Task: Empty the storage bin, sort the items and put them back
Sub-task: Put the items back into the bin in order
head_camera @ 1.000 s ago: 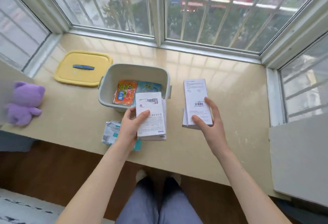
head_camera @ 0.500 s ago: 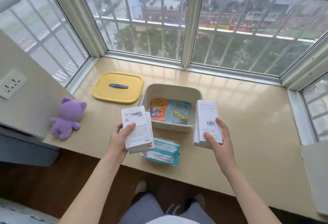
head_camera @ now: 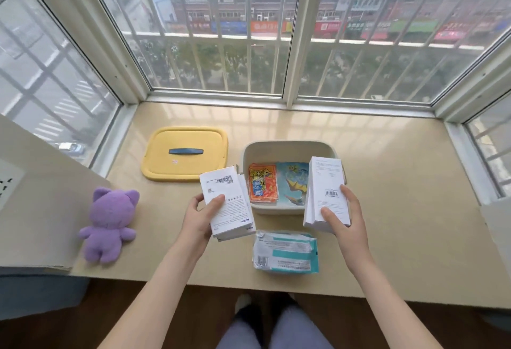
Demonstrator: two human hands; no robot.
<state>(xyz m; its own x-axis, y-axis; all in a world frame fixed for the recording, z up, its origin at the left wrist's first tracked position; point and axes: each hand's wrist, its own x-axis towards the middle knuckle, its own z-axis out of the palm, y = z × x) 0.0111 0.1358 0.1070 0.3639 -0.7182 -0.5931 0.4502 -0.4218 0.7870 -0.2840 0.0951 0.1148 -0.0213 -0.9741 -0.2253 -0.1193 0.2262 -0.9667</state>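
Note:
A pale storage bin (head_camera: 289,146) stands open on the beige window ledge. Inside lie an orange packet (head_camera: 262,187) and a blue packet (head_camera: 293,182). My left hand (head_camera: 197,217) grips a stack of white boxes (head_camera: 226,205) held above the ledge, just left of the bin. My right hand (head_camera: 347,218) grips another stack of taller white boxes (head_camera: 326,182) over the bin's right front corner. A white and teal wipes pack (head_camera: 284,252) lies on the ledge in front of the bin, between my hands.
The bin's yellow lid (head_camera: 184,153) with a blue handle lies flat to the left of the bin. A purple plush toy (head_camera: 110,223) lies near the ledge's left front edge. Window frames bound the ledge on three sides. My legs show below.
The camera has tilted up and the view has shifted left, showing more window. Both hands still hold their white boxes in about the same spots beside the bin.

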